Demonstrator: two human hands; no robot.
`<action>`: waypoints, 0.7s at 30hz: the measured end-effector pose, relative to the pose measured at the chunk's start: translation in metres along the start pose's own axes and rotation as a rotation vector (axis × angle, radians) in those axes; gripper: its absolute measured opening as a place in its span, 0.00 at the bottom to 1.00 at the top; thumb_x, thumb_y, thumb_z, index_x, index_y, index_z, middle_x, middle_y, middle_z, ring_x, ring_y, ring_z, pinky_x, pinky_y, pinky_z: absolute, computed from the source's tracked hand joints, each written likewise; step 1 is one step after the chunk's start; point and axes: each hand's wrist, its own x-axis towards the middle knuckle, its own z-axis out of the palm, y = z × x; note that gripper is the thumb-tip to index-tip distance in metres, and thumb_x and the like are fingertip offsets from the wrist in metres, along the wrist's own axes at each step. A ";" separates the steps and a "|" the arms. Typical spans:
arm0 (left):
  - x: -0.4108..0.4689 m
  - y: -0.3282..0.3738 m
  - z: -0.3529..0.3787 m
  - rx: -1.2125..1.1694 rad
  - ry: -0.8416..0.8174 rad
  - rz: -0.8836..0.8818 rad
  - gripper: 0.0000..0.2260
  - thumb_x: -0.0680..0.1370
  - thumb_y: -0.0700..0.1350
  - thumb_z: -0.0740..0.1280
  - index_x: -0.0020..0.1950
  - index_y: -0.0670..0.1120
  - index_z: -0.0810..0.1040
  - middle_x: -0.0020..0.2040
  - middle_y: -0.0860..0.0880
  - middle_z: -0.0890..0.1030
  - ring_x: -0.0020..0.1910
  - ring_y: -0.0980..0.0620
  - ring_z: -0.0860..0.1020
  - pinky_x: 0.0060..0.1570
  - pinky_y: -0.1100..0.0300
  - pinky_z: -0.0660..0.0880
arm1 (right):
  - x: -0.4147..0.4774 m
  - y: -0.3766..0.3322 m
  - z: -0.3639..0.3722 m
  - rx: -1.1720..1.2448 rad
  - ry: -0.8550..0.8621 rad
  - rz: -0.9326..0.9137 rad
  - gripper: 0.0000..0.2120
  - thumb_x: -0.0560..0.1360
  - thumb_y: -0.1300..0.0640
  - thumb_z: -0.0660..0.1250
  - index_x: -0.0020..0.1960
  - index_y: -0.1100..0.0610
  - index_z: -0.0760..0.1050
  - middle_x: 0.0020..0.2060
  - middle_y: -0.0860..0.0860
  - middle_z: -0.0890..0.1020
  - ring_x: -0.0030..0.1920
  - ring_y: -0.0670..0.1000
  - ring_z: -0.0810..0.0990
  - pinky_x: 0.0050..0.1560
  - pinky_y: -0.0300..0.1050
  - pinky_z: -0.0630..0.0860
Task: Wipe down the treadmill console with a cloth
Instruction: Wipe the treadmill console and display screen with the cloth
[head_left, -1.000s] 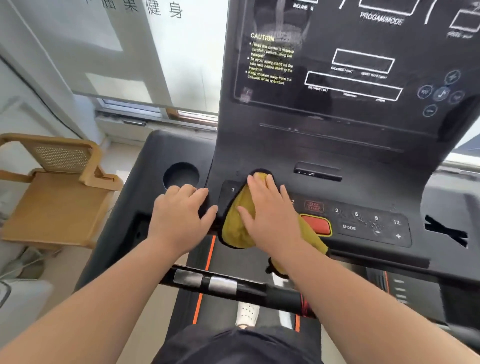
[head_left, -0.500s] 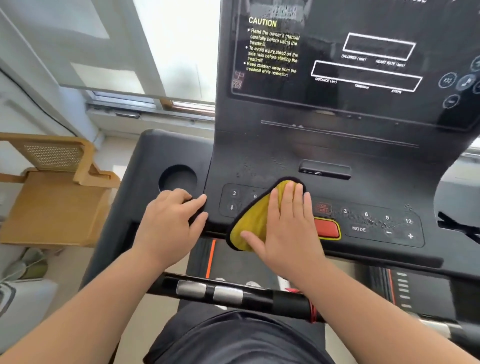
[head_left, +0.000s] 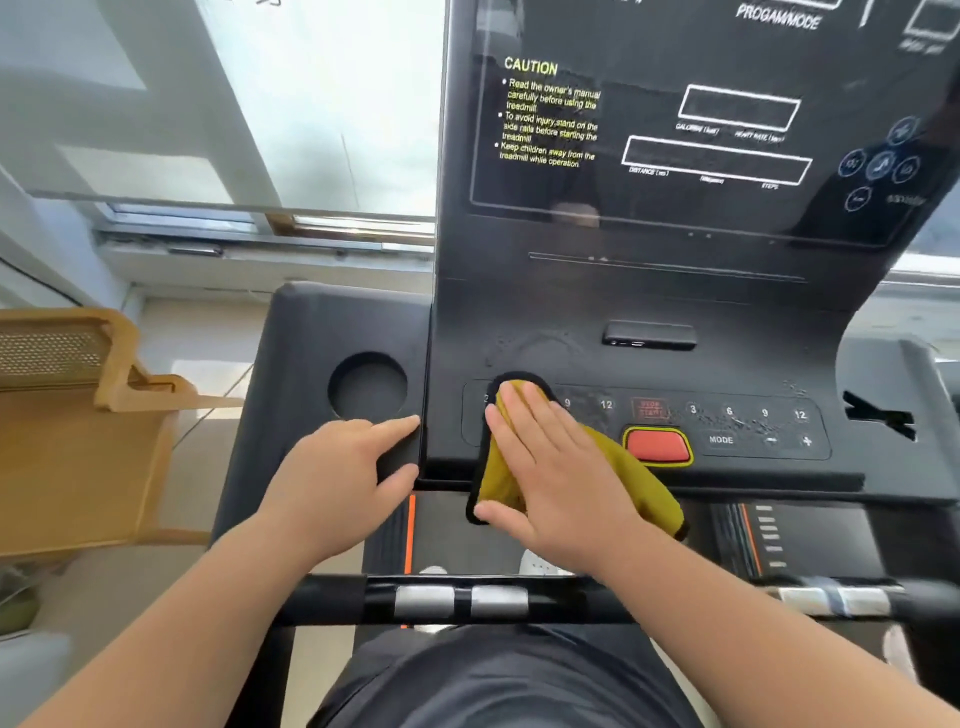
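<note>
Cloth (head_left: 631, 470) flat on the left end of the treadmill console's button strip (head_left: 727, 415).
Right hand (head_left: 550, 467) presses it with straight, spread fingers; left hand (head_left: 337, 473) rests flat below the cup holder (head_left: 368, 385). Even pressure, skirting the red button (head_left: 657, 446), should serve best.

Cloth (head_left: 618, 467) lies on console (head_left: 675, 312) keypad, left of stop button (head_left: 657, 446).

Bright daylight through large window (head_left: 332, 98) at far left; pale sill (head_left: 260, 260) beneath; wooden chair (head_left: 78, 415) with cane back at left on light floor (head_left: 208, 332)
</note>
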 end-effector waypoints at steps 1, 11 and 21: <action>0.001 -0.003 0.000 -0.040 -0.003 -0.012 0.25 0.77 0.57 0.65 0.75 0.60 0.69 0.33 0.61 0.71 0.40 0.55 0.72 0.41 0.58 0.71 | -0.009 0.004 0.002 -0.011 0.001 0.023 0.45 0.79 0.26 0.45 0.84 0.58 0.52 0.83 0.58 0.50 0.84 0.57 0.44 0.80 0.57 0.48; 0.015 -0.007 0.011 0.283 0.136 -0.159 0.38 0.74 0.67 0.59 0.78 0.47 0.63 0.78 0.40 0.63 0.76 0.37 0.62 0.73 0.39 0.61 | 0.043 0.015 -0.017 -0.001 -0.001 0.404 0.53 0.74 0.22 0.34 0.84 0.62 0.43 0.82 0.64 0.43 0.82 0.64 0.41 0.82 0.61 0.42; 0.017 -0.013 0.009 0.280 0.083 -0.232 0.50 0.69 0.75 0.55 0.80 0.41 0.58 0.79 0.38 0.61 0.79 0.38 0.60 0.75 0.42 0.62 | 0.021 0.004 -0.009 0.011 -0.056 -0.009 0.48 0.78 0.25 0.42 0.84 0.59 0.49 0.84 0.58 0.46 0.83 0.57 0.41 0.82 0.58 0.47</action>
